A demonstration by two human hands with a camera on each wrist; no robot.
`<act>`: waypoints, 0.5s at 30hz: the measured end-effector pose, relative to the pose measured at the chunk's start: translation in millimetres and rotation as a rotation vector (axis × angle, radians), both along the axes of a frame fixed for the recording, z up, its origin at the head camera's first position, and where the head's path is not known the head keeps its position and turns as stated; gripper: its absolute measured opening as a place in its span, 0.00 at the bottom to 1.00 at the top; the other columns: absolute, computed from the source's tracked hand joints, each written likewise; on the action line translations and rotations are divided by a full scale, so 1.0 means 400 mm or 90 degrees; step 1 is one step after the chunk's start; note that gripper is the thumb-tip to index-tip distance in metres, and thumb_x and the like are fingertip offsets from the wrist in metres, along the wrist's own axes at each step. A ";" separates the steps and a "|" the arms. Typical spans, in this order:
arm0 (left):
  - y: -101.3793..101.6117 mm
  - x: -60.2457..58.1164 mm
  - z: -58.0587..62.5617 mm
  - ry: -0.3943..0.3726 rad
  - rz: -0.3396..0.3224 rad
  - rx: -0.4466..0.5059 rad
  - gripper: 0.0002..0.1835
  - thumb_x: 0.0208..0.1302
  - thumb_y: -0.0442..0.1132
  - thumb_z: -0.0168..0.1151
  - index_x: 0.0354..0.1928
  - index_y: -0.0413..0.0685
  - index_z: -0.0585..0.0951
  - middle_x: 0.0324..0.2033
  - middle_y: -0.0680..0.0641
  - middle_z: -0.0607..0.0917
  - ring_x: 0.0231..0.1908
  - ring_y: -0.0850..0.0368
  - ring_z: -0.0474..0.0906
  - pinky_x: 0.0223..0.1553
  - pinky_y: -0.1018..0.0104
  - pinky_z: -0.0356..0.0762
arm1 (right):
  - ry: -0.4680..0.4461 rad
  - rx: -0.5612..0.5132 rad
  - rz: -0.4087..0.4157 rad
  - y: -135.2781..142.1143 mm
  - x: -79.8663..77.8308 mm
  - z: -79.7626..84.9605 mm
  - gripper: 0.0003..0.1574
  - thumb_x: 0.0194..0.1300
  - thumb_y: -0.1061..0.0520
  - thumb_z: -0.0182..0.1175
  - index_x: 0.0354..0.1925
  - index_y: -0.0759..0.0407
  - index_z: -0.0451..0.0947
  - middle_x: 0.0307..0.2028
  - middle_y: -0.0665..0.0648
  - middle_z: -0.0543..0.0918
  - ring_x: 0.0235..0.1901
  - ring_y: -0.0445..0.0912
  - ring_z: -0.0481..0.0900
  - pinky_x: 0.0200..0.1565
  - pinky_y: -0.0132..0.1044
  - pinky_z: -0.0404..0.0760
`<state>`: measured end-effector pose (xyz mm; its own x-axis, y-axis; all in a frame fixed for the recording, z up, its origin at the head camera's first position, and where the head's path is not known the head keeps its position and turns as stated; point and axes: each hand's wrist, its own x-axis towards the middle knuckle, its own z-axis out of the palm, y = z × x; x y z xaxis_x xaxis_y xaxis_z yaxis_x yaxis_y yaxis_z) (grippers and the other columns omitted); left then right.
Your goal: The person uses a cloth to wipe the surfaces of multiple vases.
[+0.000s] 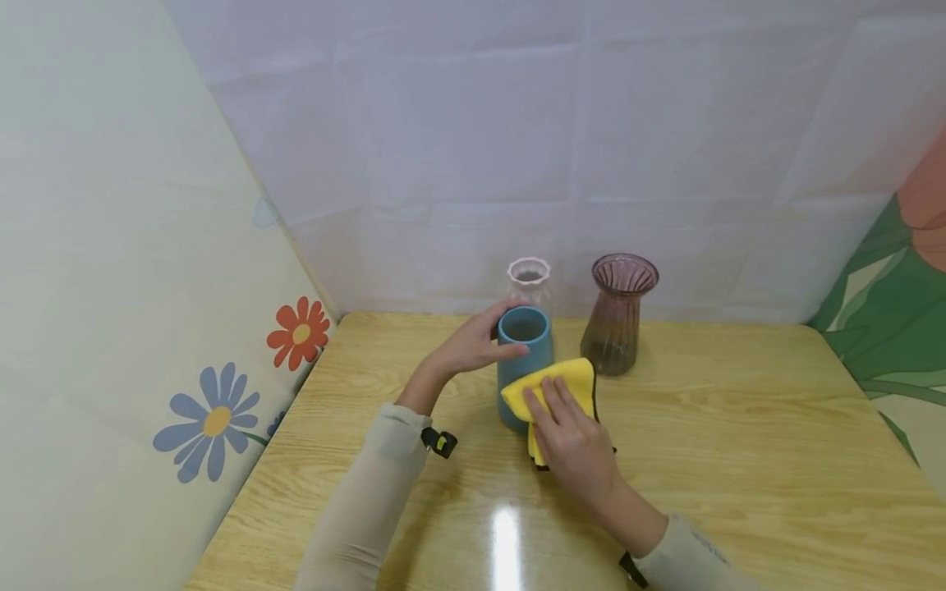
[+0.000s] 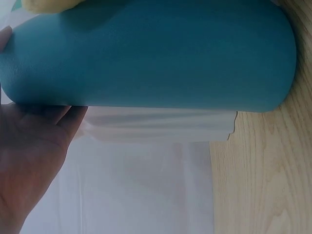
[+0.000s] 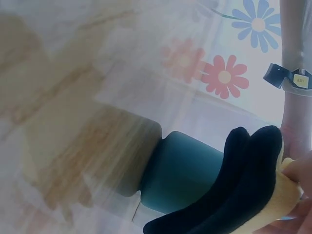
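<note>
A blue cylindrical vase stands upright on the wooden table. My left hand grips it near the rim, thumb on the near side and fingers behind. In the left wrist view the vase's wall fills the top, its base touching the wood. My right hand holds a yellow cloth with black edging and presses it against the vase's right front side. Dark folds of the cloth cover part of the vase in the right wrist view. The part of the vase under the cloth is hidden.
Behind the blue vase stands a pale pink glass vase, partly hidden. A purple ribbed glass vase stands to the right, near the table's back edge. The wooden table meets a white sheet at the back and a flowered panel at left.
</note>
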<state>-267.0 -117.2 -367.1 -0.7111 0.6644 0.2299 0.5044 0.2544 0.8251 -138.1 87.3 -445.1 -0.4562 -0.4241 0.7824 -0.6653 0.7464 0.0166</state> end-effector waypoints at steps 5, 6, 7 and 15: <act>-0.002 -0.002 0.000 0.000 -0.001 -0.002 0.48 0.63 0.62 0.68 0.74 0.40 0.62 0.59 0.44 0.80 0.59 0.51 0.77 0.62 0.51 0.75 | -0.013 0.009 -0.006 -0.002 0.006 -0.008 0.31 0.55 0.63 0.72 0.59 0.65 0.80 0.54 0.72 0.83 0.54 0.66 0.82 0.40 0.50 0.87; -0.002 -0.002 0.000 0.000 -0.001 -0.003 0.48 0.63 0.62 0.68 0.74 0.40 0.62 0.59 0.44 0.80 0.60 0.51 0.77 0.62 0.51 0.75 | -0.011 0.010 -0.006 -0.003 0.006 -0.010 0.31 0.54 0.64 0.72 0.58 0.65 0.81 0.53 0.72 0.83 0.53 0.66 0.83 0.39 0.50 0.87; -0.002 -0.003 0.000 0.000 -0.001 -0.004 0.48 0.63 0.62 0.68 0.74 0.40 0.63 0.59 0.44 0.79 0.60 0.50 0.76 0.62 0.50 0.74 | -0.011 0.012 -0.008 -0.003 0.006 -0.013 0.31 0.54 0.64 0.72 0.58 0.65 0.81 0.53 0.72 0.84 0.53 0.66 0.83 0.39 0.49 0.88; -0.004 -0.009 -0.004 -0.002 0.002 -0.015 0.49 0.61 0.65 0.68 0.74 0.43 0.63 0.61 0.45 0.79 0.61 0.51 0.75 0.63 0.50 0.74 | -0.033 0.018 -0.004 -0.004 0.010 -0.029 0.28 0.57 0.64 0.70 0.57 0.65 0.81 0.51 0.73 0.84 0.50 0.67 0.84 0.35 0.50 0.87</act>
<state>-270.8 -118.8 -368.5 -0.7138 0.6673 0.2125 0.5014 0.2751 0.8203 -134.3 85.7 -456.6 -0.4981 -0.4421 0.7460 -0.6611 0.7503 0.0033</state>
